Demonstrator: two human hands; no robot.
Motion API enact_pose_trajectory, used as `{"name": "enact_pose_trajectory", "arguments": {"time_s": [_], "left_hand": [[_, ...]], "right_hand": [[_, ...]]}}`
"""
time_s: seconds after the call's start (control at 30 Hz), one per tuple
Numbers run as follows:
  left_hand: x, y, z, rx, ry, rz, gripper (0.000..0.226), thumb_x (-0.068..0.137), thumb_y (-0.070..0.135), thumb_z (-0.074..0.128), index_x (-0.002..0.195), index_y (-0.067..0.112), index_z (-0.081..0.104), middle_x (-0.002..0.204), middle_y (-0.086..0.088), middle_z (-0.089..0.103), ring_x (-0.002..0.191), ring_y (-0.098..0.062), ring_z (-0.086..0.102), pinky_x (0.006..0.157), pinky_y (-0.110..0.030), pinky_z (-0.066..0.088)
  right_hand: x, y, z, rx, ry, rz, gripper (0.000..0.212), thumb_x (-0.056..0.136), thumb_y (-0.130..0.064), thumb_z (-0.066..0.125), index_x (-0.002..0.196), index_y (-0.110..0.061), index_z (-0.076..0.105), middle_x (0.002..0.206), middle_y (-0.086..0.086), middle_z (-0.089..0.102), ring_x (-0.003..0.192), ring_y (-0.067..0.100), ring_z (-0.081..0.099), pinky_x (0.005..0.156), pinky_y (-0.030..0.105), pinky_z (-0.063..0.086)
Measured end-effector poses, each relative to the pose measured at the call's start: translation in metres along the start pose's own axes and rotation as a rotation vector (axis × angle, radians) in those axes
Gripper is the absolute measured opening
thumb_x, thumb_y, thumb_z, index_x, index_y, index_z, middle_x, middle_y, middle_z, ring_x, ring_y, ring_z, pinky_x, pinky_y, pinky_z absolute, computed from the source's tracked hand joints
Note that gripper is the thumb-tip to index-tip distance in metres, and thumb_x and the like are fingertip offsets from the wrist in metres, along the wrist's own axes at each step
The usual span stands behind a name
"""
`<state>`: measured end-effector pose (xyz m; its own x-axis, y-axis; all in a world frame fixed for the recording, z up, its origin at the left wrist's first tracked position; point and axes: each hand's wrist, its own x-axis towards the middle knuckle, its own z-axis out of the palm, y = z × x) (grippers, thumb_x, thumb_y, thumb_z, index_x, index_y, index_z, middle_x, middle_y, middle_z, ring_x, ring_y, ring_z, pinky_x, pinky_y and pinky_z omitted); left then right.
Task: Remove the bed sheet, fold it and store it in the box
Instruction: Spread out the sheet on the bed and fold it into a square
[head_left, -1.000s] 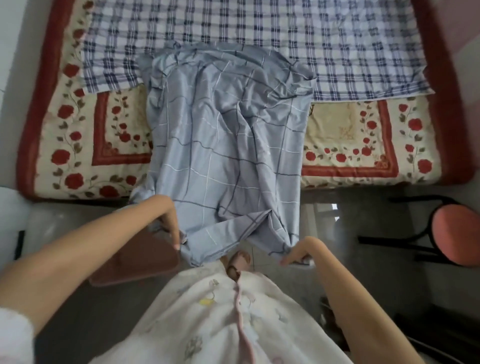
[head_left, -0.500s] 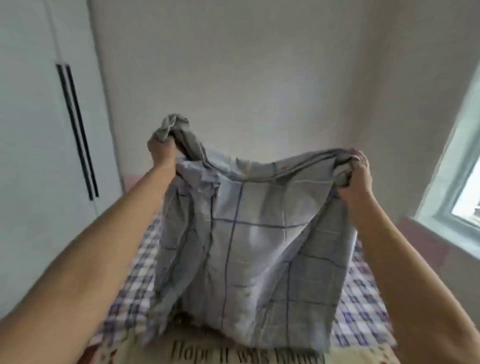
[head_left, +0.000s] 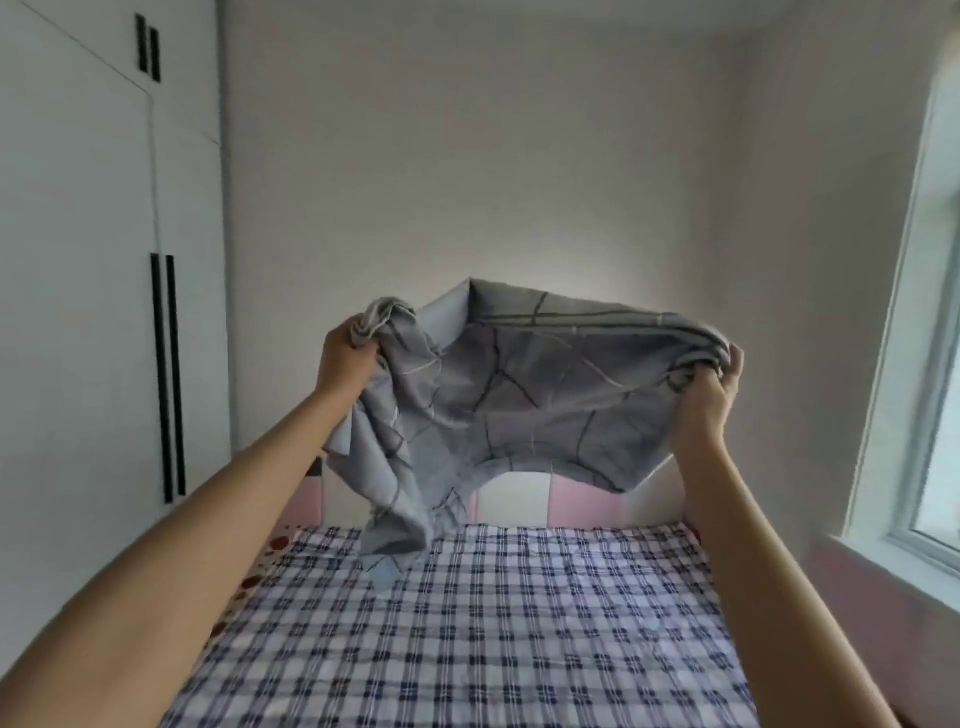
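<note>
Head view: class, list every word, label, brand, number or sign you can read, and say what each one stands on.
No text can be read. The grey bed sheet held up by the left hand and right hand shows only crossing lines; the checked cover, the wardrobe doors and the wall carry no lettering.

text: none readable | bed sheet (head_left: 519, 395): grid lines only, no lettering | checked cover (head_left: 467, 623): pattern only, no lettering | wardrobe doors (head_left: 78, 312): plain, unmarked | labels, brands, numbers, signs: none legible
</note>
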<state>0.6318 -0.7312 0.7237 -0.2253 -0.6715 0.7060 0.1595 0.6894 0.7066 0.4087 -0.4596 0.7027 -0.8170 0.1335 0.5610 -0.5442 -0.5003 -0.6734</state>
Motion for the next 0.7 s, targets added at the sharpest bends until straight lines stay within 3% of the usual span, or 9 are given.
{"name": "enact_pose_trajectory", "arguments": {"time_s": [0.1,0.17,0.27,0.33,0.4,0.5,0.7], "left_hand": [[-0.051,-0.031,-0.009,0.115,-0.169,-0.141,0.019,0.077,0.025,0.048,0.063,0.013,0.047,0.063,-0.005,0.05,0.066,-0.02,0.045,0.061,-0.031,0.032],[-0.097,-0.048,-0.012,0.242,-0.306,-0.172,0.019,0.068,0.032,0.044,0.058,0.015,0.047,0.059,-0.004,0.05,0.062,-0.021,0.045,0.058,-0.032,0.031],[-0.17,-0.083,-0.011,0.557,-0.659,-0.072,0.017,0.079,0.022,0.057,0.078,0.006,0.06,0.074,-0.005,0.057,0.073,-0.022,0.052,0.066,-0.033,0.039],[-0.222,-0.114,-0.014,0.724,-0.909,0.023,0.014,0.081,0.02,0.059,0.086,0.008,0.061,0.081,-0.003,0.061,0.077,-0.024,0.057,0.069,-0.034,0.045],[-0.273,-0.139,-0.02,0.828,-1.135,0.005,0.011,0.08,0.026,0.059,0.075,0.018,0.054,0.077,0.0,0.059,0.074,-0.024,0.058,0.065,-0.038,0.047],[-0.339,-0.164,-0.038,0.88,-1.333,-0.118,0.032,0.082,0.029,0.057,0.059,0.024,0.035,0.061,0.003,0.044,0.061,-0.022,0.048,0.057,-0.033,0.035],[-0.442,-0.2,-0.096,0.944,-1.517,-0.321,0.029,0.075,0.033,0.057,0.055,0.021,0.04,0.061,0.001,0.052,0.061,-0.021,0.055,0.053,-0.031,0.033]], "right_hand": [[-0.041,0.037,-0.04,-0.107,0.032,0.055,0.028,0.071,-0.012,0.034,0.078,-0.033,0.051,0.086,0.008,0.043,0.077,0.015,0.04,0.07,0.028,0.035],[-0.084,0.054,-0.073,-0.184,0.03,0.121,0.026,0.075,-0.015,0.033,0.081,-0.032,0.051,0.097,0.004,0.04,0.087,0.018,0.04,0.076,0.028,0.037],[-0.158,0.087,-0.125,-0.376,0.02,0.235,0.032,0.09,-0.011,0.037,0.114,-0.023,0.055,0.122,-0.006,0.037,0.106,0.015,0.04,0.087,0.029,0.036],[-0.208,0.111,-0.163,-0.548,-0.035,0.341,0.034,0.093,-0.008,0.038,0.116,-0.024,0.055,0.134,0.007,0.042,0.104,0.026,0.048,0.084,0.039,0.042],[-0.254,0.126,-0.2,-0.757,-0.098,0.471,0.026,0.093,-0.011,0.04,0.112,-0.017,0.056,0.133,0.021,0.042,0.102,0.035,0.05,0.083,0.043,0.042],[-0.31,0.139,-0.249,-0.966,-0.221,0.586,0.023,0.091,-0.021,0.041,0.106,-0.015,0.056,0.128,0.023,0.046,0.101,0.037,0.052,0.085,0.041,0.042],[-0.376,0.138,-0.328,-1.265,-0.466,0.726,0.038,0.085,-0.03,0.036,0.112,-0.016,0.06,0.106,0.017,0.051,0.075,0.031,0.054,0.066,0.04,0.047]]}}
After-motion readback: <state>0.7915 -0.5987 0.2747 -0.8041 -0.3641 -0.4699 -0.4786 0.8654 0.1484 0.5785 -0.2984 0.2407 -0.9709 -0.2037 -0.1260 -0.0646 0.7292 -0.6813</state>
